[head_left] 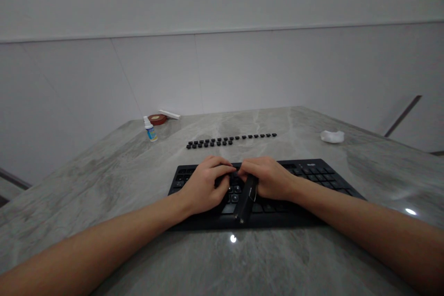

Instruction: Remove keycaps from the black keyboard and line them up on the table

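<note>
A black keyboard (312,173) lies on the grey marble table (104,185) in front of me. Both my hands rest over its middle rows, fingertips meeting. My left hand (204,185) is curled, fingers pressed down on the keys; what they pinch, if anything, is hidden. My right hand (268,178) is closed round a black tool (245,203) whose handle sticks out toward me. Behind the keyboard, several loose black keycaps (229,140) lie in rows on the table.
A small white dropper bottle (150,130) stands at the back left, with a brown round tin (157,119) and a white flat strip (169,114) behind it. A crumpled white cloth (332,136) lies at the back right. A white wall runs behind.
</note>
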`<action>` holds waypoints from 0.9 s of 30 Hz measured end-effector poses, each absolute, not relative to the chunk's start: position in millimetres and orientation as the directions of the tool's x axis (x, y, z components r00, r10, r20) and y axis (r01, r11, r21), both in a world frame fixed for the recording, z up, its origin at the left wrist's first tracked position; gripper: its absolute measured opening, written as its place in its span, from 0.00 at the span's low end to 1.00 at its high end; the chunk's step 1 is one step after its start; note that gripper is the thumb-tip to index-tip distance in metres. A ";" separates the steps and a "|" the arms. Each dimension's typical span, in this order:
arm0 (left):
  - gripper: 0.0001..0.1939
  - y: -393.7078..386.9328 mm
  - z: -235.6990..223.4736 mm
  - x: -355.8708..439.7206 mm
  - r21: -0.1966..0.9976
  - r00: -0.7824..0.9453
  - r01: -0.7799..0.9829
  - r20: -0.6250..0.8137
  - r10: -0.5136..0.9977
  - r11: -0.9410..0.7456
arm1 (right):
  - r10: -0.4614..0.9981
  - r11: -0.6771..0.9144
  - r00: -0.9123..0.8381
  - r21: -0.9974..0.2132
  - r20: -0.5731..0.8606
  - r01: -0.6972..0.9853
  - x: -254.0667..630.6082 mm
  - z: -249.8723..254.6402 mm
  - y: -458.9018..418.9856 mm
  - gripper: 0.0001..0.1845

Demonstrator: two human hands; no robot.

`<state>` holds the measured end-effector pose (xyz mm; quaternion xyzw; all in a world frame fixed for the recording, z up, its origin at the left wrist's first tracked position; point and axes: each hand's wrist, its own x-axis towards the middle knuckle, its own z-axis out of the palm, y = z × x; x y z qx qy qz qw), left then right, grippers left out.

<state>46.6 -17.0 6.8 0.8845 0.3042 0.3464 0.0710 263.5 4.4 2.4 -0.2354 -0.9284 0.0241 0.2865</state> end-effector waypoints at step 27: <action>0.13 -16.8 5.0 48.2 0.298 0.609 0.585 0.453 0.651 -0.754 | 0.903 0.414 -0.391 -0.591 0.176 0.692 252.8 11.9 15.2 0.10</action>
